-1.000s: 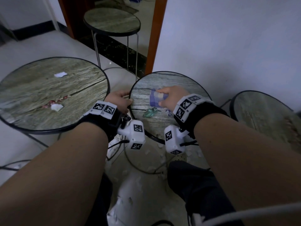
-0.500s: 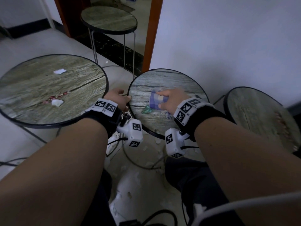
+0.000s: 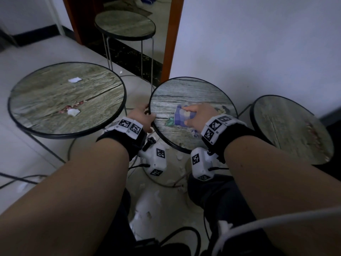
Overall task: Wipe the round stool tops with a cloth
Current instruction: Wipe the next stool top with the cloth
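Observation:
A small round stool (image 3: 184,93) with a wood-grain top and black rim stands in front of me. My right hand (image 3: 198,115) holds a bunched blue-and-white checked cloth (image 3: 180,115) against the top near its middle. A small green scrap (image 3: 169,122) lies just left of the cloth. My left hand (image 3: 141,118) grips the stool's left rim. A larger round stool (image 3: 46,100) at the left carries white paper bits (image 3: 73,112) and reddish crumbs (image 3: 73,106). Another stool (image 3: 287,126) at the right has reddish bits near its far side.
A taller round stool (image 3: 125,24) stands in the doorway behind, beside an orange door frame (image 3: 171,39). A white wall runs along the right. White paper scraps (image 3: 149,200) and dark cables (image 3: 184,235) litter the floor between my knees.
The cloth in my right hand has shifted slightly down and left across the stool top toward the green scrap. My left hand has stayed on the rim.

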`<state>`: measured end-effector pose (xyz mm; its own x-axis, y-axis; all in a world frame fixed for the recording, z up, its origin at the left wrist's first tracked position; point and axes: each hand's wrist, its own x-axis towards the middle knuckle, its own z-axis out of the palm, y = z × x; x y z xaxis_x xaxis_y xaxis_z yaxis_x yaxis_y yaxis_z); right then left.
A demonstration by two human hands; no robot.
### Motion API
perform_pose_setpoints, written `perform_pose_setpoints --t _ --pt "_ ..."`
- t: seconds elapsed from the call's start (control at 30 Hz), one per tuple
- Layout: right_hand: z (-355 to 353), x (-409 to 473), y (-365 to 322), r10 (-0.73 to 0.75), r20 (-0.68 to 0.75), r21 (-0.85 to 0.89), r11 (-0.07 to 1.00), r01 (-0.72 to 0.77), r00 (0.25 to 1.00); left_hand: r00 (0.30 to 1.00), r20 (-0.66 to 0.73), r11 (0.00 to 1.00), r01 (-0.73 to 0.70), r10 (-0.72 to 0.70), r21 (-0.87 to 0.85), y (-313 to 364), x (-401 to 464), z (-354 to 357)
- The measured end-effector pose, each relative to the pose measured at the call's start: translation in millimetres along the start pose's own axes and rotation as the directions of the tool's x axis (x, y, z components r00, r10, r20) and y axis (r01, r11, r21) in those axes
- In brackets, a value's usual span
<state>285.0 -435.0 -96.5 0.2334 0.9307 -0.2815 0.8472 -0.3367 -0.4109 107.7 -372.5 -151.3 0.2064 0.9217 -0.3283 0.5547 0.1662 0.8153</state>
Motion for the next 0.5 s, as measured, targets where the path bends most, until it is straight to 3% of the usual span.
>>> perform_pose_setpoints --t 0.3,0.5 --pt "5 -24 3 0.018 0.012 0.053 0.998 -0.019 1.000 0.996 0.071 0.997 -0.050 0.045 0.064 6 -33 3" --pt "7 -34 3 0.035 0.024 -0.003 0.999 -0.035 0.999 0.996 0.076 0.994 -0.054 0.046 0.100 6 -46 5"
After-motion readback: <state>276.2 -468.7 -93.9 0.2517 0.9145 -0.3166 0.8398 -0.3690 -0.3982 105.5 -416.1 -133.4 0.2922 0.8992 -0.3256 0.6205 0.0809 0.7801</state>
